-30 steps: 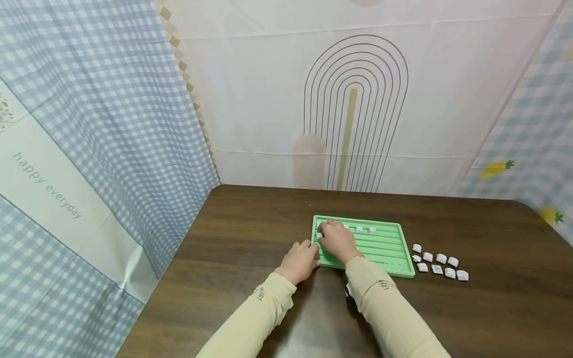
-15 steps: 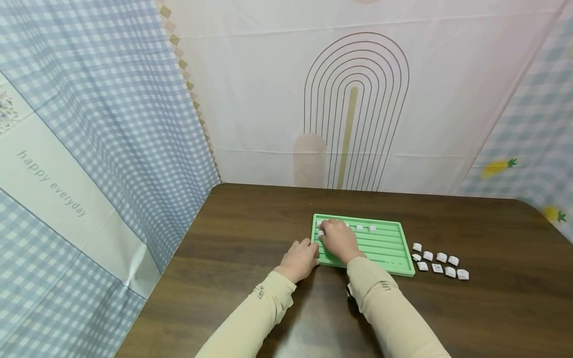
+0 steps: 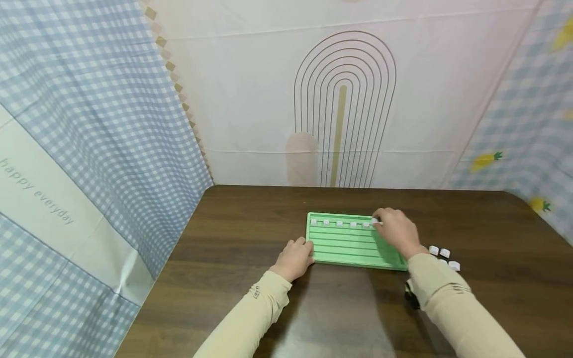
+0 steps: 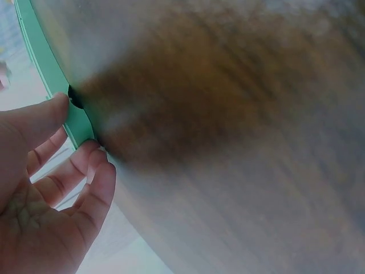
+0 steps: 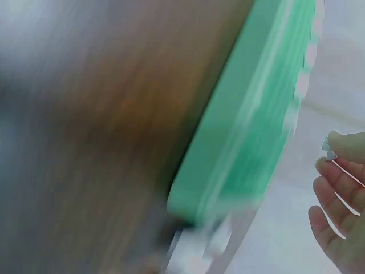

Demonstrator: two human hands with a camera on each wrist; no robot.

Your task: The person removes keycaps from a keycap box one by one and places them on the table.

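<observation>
The right hand (image 3: 397,231) is pinching one small white piece (image 5: 331,153) between thumb and fingertip at the far edge of the green tray (image 3: 349,243), right of centre; from my remote post, I am unable to tell whether the piece is touching the tray. The left hand (image 3: 293,259) is gripping the tray by its near left corner, thumb against the rim. Five white pieces (image 3: 339,224) are sitting in one row along the tray's far edge, starting by its far left corner. I am counting at least four loose pieces (image 3: 454,266) on the table (image 3: 250,223), past the tray's right edge, one pale sleeve (image 3: 456,303) partly hiding them.
</observation>
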